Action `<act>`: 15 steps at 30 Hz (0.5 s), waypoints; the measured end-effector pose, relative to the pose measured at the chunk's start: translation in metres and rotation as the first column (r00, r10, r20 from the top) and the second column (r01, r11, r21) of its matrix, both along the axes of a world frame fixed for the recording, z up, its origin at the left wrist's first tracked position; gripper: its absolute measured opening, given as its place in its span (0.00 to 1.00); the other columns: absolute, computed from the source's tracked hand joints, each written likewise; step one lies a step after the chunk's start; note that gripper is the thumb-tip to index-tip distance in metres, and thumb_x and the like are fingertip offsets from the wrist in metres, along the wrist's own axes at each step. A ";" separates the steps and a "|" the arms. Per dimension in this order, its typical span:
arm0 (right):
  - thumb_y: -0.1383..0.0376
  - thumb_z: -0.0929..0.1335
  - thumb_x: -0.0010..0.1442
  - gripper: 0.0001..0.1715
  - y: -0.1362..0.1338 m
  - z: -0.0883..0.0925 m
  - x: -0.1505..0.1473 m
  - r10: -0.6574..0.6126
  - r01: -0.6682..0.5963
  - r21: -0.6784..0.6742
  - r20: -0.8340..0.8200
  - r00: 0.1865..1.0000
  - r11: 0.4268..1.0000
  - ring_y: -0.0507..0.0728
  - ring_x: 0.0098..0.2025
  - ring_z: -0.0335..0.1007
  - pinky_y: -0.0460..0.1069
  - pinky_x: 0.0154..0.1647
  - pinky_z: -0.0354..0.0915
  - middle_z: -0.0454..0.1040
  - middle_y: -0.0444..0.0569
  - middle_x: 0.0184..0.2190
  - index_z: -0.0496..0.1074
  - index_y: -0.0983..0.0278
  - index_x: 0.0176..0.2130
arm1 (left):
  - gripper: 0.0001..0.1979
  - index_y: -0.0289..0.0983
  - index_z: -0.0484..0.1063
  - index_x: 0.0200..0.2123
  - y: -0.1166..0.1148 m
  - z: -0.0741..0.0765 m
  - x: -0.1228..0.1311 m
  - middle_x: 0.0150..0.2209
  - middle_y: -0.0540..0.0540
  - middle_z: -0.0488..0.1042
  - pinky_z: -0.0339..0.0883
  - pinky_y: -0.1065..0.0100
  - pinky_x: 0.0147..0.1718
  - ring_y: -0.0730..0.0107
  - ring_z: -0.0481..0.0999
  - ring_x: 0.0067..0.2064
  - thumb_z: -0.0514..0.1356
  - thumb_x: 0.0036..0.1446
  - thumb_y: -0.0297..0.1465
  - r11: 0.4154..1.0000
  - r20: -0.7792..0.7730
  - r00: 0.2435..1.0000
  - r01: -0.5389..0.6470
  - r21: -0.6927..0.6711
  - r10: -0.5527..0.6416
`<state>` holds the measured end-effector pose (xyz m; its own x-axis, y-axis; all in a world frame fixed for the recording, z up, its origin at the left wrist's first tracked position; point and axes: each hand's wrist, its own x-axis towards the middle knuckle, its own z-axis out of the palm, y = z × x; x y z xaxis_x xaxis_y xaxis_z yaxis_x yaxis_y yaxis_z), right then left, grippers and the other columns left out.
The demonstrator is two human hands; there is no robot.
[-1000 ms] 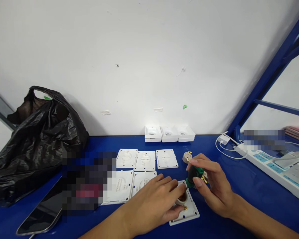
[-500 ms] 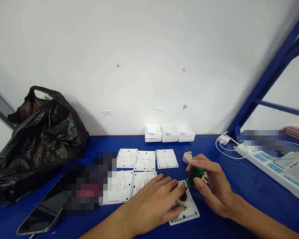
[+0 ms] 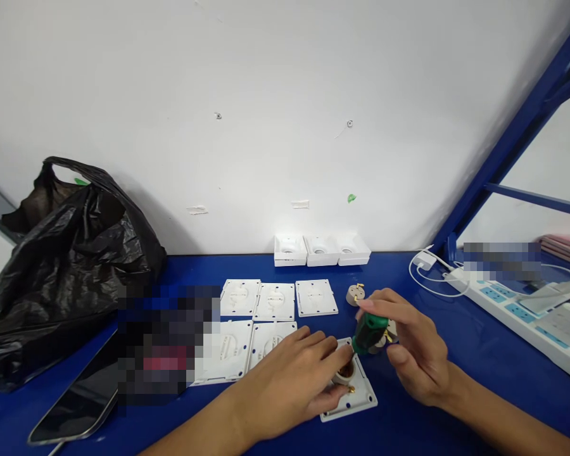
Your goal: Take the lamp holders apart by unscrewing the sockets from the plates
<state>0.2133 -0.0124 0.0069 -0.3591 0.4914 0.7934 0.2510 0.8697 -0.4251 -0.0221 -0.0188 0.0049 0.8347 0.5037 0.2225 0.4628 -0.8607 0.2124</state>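
Observation:
A screwdriver with a green and black handle leans in my right hand; the fingers curl over the handle while the thumb stands a little away from it. Its tip points down to a round lamp socket with a brown inside and a brass terminal. That socket sits on a white square plate. My left hand pinches the socket between thumb and fingers, resting against the plate. Behind the screwdriver lie loose round sockets, partly hidden; another socket with brass tabs stands farther back.
Several white square plates lie left of centre. White boxes stand against the wall. A black plastic bag and a phone are at left. On the right are a power strip and white cables.
My right thumb has moved away from the screwdriver handle, and the handle has turned and tilts slightly differently. My left hand keeps its place on the socket. The view has shifted slightly.

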 end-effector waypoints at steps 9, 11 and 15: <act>0.72 0.75 0.62 0.31 0.004 -0.003 -0.004 -0.113 0.128 0.084 -0.161 0.980 0.988 0.58 0.36 0.72 0.56 0.40 0.73 0.77 0.46 0.39 0.70 0.53 0.61 | 0.12 0.40 0.66 0.47 0.001 0.002 0.000 0.41 0.50 0.77 0.68 0.59 0.44 0.59 0.79 0.41 0.67 0.69 0.35 1.000 -0.012 1.000 0.017 -0.019 -0.018; 0.72 0.73 0.64 0.30 0.006 -0.003 -0.003 -0.054 0.065 0.078 -0.134 0.989 0.995 0.57 0.35 0.70 0.54 0.37 0.71 0.76 0.46 0.38 0.69 0.54 0.62 | 0.12 0.40 0.66 0.47 0.001 0.003 0.000 0.41 0.51 0.76 0.68 0.59 0.45 0.60 0.79 0.41 0.67 0.69 0.35 1.000 -0.014 1.000 0.013 -0.022 -0.014; 0.70 0.66 0.70 0.26 0.005 0.002 -0.003 0.011 -0.010 0.017 -0.046 0.999 1.000 0.62 0.47 0.72 0.59 0.44 0.72 0.76 0.53 0.45 0.68 0.59 0.65 | 0.12 0.40 0.66 0.46 0.000 0.002 0.000 0.41 0.51 0.76 0.69 0.59 0.46 0.59 0.80 0.42 0.67 0.69 0.36 0.999 -0.009 1.000 0.002 -0.042 -0.003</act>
